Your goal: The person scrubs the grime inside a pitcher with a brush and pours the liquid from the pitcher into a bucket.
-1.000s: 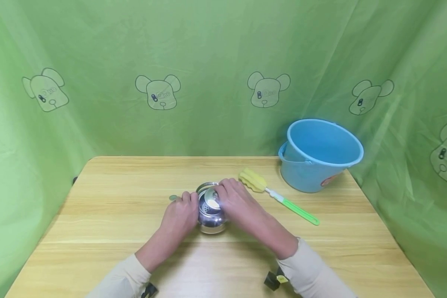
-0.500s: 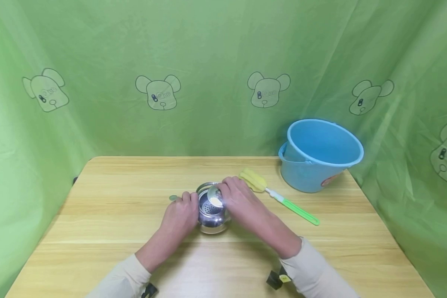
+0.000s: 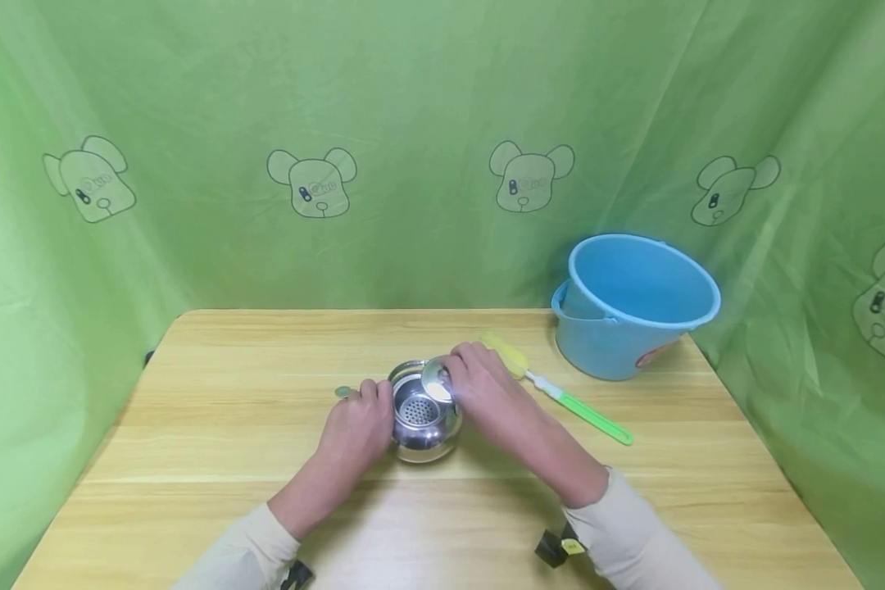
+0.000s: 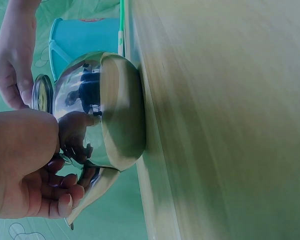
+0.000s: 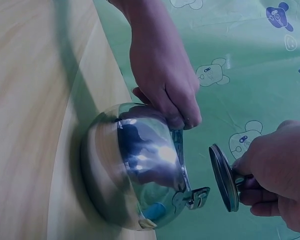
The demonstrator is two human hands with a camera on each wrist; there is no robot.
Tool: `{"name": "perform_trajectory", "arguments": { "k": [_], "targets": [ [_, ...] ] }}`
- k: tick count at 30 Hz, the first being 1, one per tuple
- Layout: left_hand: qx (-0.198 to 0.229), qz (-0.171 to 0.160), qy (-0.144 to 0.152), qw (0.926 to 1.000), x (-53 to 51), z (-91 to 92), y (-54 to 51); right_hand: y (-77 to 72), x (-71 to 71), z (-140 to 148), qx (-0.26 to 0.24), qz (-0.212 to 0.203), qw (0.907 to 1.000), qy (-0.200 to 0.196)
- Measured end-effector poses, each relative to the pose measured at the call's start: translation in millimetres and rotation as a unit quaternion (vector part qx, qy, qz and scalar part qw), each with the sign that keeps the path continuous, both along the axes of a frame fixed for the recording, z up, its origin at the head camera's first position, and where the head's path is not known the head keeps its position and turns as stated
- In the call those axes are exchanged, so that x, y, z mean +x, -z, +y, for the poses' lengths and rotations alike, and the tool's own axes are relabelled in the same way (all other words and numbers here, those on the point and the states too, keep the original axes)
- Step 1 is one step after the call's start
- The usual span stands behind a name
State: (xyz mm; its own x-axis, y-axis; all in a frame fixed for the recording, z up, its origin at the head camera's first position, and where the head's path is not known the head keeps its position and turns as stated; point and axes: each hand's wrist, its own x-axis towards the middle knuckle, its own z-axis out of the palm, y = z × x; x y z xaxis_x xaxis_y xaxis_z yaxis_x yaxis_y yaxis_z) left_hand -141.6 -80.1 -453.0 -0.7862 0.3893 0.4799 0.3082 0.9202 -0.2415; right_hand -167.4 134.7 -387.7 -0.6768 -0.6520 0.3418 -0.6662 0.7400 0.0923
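A shiny metal teapot stands upright on the table, uncovered. Inside its mouth a perforated strainer shows. My left hand grips the pot's upper left side with curled fingers, above the spout; exactly what the fingertips hold there is partly hidden. The round metal lid is pinched by its knob in my right hand. In the right wrist view the lid is tilted on edge, apart from the pot's rim, near a handle bracket.
Behind my right hand lies a brush with a yellow sponge head and green handle. A blue bucket stands at the table's back right corner. Green curtains hang around the wooden table.
My right hand has moved right and slightly back with the lid, uncovering more of the strainer. The left hand and the teapot have stayed in place.
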Motion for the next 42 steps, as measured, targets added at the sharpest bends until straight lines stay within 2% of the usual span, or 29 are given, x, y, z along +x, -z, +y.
{"name": "perform_trajectory", "arguments": {
  "k": [22, 34, 42],
  "targets": [
    [-0.006, -0.001, 0.003, 1.0, 0.0, -1.0, 0.1, 2.4, -2.2, 13, 0.013, 0.018, 0.9997, 0.01],
    [-0.004, -0.014, -0.003, 0.9999, -0.4, -0.5, 0.4, 3.5, -4.1, 20, -0.01, 0.004, 0.9997, 0.021],
    [-0.002, -0.01, -0.005, 0.9999, -0.6, -0.2, 0.6, 4.6, -4.9, 24, -0.024, 0.002, 0.9995, 0.022]
  ]
}}
